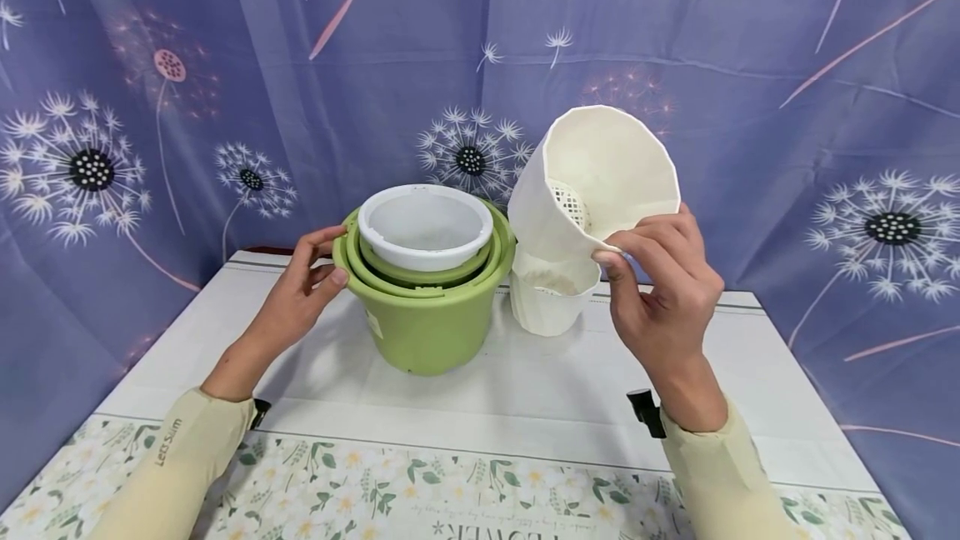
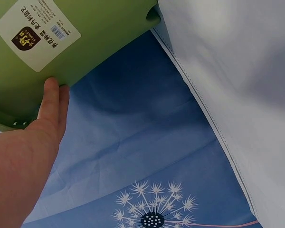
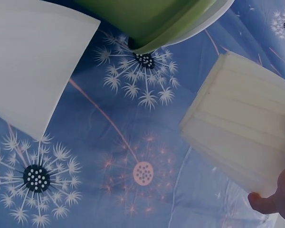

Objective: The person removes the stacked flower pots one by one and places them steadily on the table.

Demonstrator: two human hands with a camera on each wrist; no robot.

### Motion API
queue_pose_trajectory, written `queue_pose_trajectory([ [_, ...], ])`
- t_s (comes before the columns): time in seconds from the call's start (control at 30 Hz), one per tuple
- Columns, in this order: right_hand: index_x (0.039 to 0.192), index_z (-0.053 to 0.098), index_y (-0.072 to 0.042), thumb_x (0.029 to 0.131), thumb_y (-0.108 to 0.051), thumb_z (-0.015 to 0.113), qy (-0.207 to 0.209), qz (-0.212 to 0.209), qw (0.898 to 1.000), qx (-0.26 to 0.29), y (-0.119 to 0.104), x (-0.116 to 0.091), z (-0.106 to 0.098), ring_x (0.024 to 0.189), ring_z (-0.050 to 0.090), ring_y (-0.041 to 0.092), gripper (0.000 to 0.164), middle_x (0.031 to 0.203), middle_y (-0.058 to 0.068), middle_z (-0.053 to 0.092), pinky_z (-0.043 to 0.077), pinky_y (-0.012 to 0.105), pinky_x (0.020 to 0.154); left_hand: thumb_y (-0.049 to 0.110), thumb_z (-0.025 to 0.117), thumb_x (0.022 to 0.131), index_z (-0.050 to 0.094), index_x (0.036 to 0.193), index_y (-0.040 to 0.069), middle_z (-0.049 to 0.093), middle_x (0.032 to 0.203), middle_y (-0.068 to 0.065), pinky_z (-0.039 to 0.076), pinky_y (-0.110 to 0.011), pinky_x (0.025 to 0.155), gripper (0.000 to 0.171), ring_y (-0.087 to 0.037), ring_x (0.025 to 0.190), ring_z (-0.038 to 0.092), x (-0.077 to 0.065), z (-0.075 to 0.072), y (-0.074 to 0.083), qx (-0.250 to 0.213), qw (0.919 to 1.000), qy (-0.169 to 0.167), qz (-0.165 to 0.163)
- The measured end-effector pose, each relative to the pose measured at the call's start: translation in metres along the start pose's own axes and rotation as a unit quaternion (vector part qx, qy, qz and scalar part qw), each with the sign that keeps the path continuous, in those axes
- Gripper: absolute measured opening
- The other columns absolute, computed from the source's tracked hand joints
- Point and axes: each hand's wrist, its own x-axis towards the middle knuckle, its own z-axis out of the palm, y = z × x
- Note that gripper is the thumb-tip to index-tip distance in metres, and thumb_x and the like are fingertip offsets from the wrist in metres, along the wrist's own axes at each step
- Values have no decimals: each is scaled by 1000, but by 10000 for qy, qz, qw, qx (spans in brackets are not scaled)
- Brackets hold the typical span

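My left hand (image 1: 300, 286) touches the left side of a green flower pot (image 1: 431, 332), which stands upright on the table. In the left wrist view its straight fingers (image 2: 51, 102) lie against the pot wall below a white label (image 2: 38, 35). More green pots and a white pot (image 1: 425, 252) are nested inside. My right hand (image 1: 663, 290) pinches the rim of a cream-white faceted pot (image 1: 528, 198) between thumb and fingers. That pot is tilted with its mouth toward me, showing a mesh bottom (image 1: 568, 205). Below and behind it, a smaller-looking white pot (image 1: 543, 315) stands on the table.
The white table (image 1: 300, 407) carries a floral-printed cloth (image 1: 420, 482) along its near side. A blue-purple curtain (image 1: 360, 107) with dandelion prints hangs behind and at both sides. Each wrist wears a black strap mount (image 1: 645, 412).
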Motion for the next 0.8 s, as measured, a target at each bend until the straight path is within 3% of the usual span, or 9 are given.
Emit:
queue_pose_trajectory([
  [0.33, 70, 72, 3, 97, -38, 80, -123, -23, 9998, -180, 5, -2, -13, 71, 50, 37, 50, 65, 14, 61, 46, 47, 89, 8, 49, 113, 29, 165, 15, 45, 141, -12, 51, -14, 97, 57, -13, 126, 57, -1, 1, 1, 9, 10000, 1, -16],
  [0.57, 71, 73, 4, 97, -37, 80, -230, 21, 9993, -294, 8, -5, -21, 72, 51, 39, 49, 65, 15, 61, 48, 53, 90, 7, 50, 112, 30, 165, 15, 46, 140, -11, 51, -14, 97, 57, -13, 125, 59, -2, 1, -1, 11, 10000, 25, -23],
  [0.8, 72, 72, 5, 98, -36, 79, -318, 10, 9986, -413, 11, -9, -29, 71, 50, 38, 49, 64, 15, 59, 47, 51, 88, 8, 49, 113, 29, 165, 15, 45, 139, -11, 52, -14, 96, 57, -11, 124, 59, 0, 1, 0, -10, 10000, -4, 5],
])
